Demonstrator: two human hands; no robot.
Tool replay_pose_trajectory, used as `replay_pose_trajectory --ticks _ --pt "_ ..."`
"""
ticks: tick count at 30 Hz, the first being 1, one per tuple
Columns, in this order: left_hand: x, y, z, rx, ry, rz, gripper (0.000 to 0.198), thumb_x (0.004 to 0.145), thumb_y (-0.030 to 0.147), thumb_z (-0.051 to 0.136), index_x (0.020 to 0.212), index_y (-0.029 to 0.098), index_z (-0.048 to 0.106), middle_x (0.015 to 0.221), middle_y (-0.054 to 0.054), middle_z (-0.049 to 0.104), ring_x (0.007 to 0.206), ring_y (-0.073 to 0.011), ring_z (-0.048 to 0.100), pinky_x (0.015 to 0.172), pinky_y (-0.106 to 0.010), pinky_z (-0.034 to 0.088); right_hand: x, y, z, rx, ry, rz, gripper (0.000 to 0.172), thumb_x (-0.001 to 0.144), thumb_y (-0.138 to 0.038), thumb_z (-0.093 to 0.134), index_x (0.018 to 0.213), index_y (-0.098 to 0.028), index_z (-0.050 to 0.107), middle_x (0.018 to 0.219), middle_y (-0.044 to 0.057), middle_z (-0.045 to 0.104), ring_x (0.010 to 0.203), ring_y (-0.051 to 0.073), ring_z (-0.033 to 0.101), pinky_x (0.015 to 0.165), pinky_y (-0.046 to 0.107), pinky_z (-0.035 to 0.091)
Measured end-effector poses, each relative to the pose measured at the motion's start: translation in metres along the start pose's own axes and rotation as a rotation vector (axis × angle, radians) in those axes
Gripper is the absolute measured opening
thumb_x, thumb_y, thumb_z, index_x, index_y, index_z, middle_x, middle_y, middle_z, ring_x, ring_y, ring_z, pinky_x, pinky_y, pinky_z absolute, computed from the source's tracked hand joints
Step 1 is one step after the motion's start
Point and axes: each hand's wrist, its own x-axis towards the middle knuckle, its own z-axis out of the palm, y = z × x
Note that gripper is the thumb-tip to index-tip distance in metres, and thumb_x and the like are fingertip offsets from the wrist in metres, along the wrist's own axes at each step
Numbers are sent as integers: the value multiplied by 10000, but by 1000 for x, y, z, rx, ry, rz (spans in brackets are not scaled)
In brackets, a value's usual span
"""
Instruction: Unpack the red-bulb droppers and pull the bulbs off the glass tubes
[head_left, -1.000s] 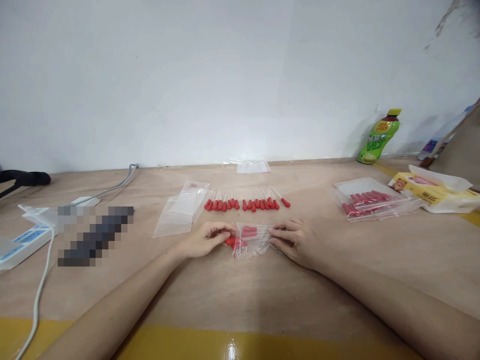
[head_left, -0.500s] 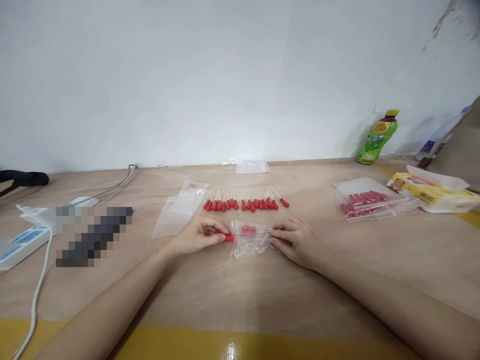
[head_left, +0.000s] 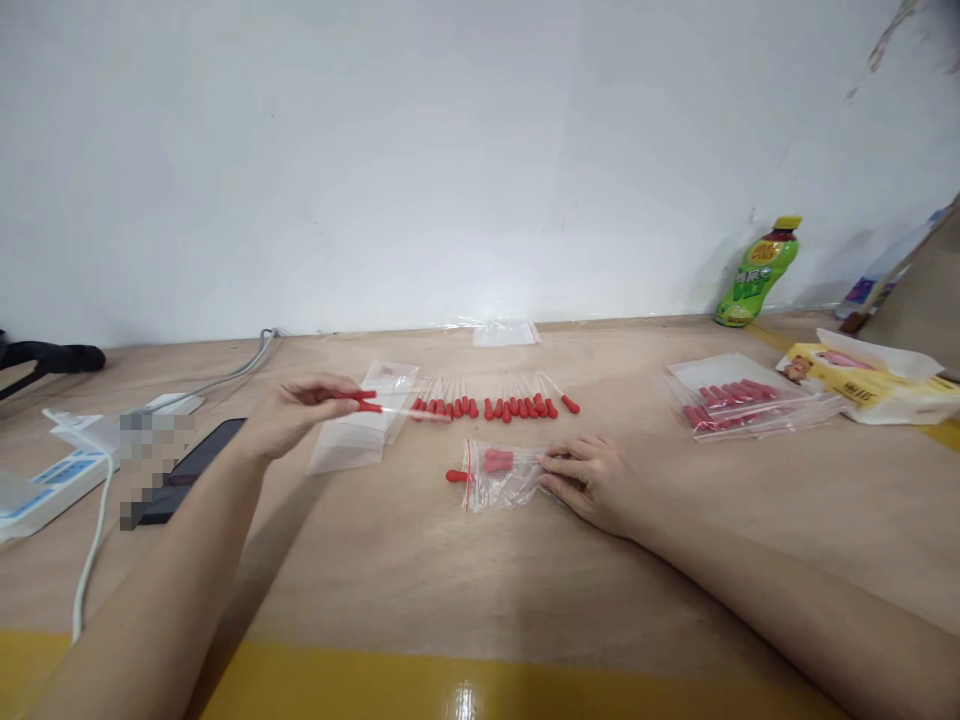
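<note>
My left hand [head_left: 294, 410] is raised above the table at the left, pinching two red-capped clear droppers [head_left: 367, 402] that point to the right. My right hand [head_left: 592, 478] lies on the table and holds down the right end of a small clear zip bag [head_left: 501, 476]. The bag holds red-capped droppers, and one red cap [head_left: 454, 476] sticks out of its left mouth. Behind the bag, a row of several red-capped droppers [head_left: 495, 406] lies side by side on the wooden table [head_left: 480, 580].
Empty zip bags [head_left: 364, 418] lie left of the row, another [head_left: 506, 333] by the wall. Filled bags [head_left: 739, 404], a tissue pack [head_left: 870, 380] and a green bottle [head_left: 757, 270] sit right. A phone [head_left: 184, 470], power strip [head_left: 45, 480] and cable [head_left: 86, 560] are left.
My left hand left the bag's mouth and moved up and left, pulling two droppers away with it. The right hand stayed on the bag. One red cap now pokes out of the bag.
</note>
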Motion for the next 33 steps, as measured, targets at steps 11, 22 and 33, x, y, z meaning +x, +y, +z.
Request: replay_pose_trajectory --ticks 11,22,33 --pt "13 -33 69 226 392 200 179 667 274 639 797 155 666 853 -37 662 770 -155 639 752 -283 554 1 -1 -1 -7 6 -9 186 818 -335 528 916 -264 670 905 29 651 785 146 579 699 290 405" --pt "10 -56 89 432 320 324 154 721 274 595 809 186 686 835 -22 620 736 -129 615 714 -254 541 1 -2 -1 1 -13 2 198 829 -338 509 917 -259 668 923 29 650 797 156 566 714 304 397" --pt "9 -46 93 288 334 127 201 673 337 660 783 174 702 756 -24 643 682 -136 617 675 -262 537 2 -3 -2 -3 -13 -1 200 832 -342 505 920 -265 667 920 29 648 798 152 564 722 297 391"
